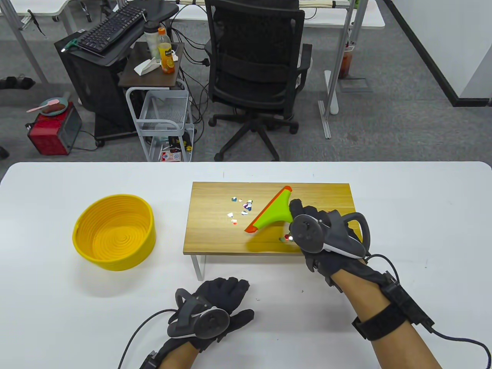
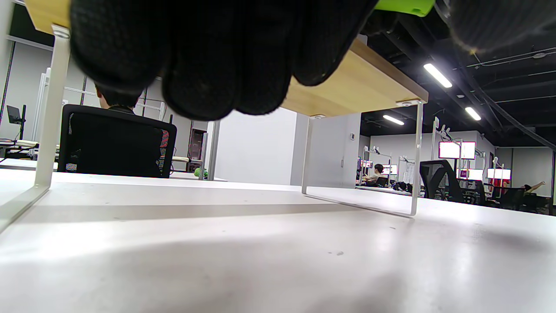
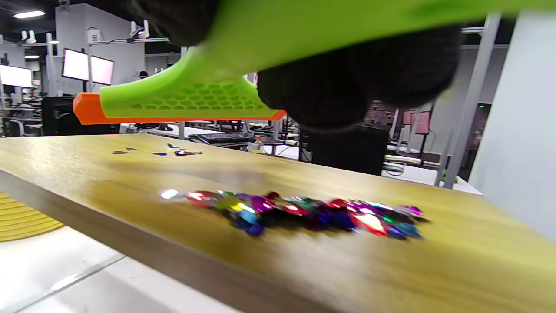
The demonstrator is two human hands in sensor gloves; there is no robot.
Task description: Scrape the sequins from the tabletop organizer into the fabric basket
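Note:
A wooden tabletop organizer (image 1: 215,238) on white legs stands mid-table. A few loose sequins (image 1: 241,207) lie on its middle. A larger pile of sequins (image 3: 304,213) lies near its front edge, mostly hidden under my right hand in the table view. My right hand (image 1: 307,230) grips the handle of a green scraper with an orange blade (image 1: 271,213), held just above the wood between the two groups. The yellow fabric basket (image 1: 115,232) stands left of the organizer and holds nothing. My left hand (image 1: 226,296) rests flat on the table in front of the organizer, holding nothing.
The white table (image 1: 403,200) stretches to the right of the organizer. Beyond the far edge are a black office chair (image 1: 255,77) and a cart (image 1: 165,119). The organizer's legs (image 2: 412,161) leave a gap underneath.

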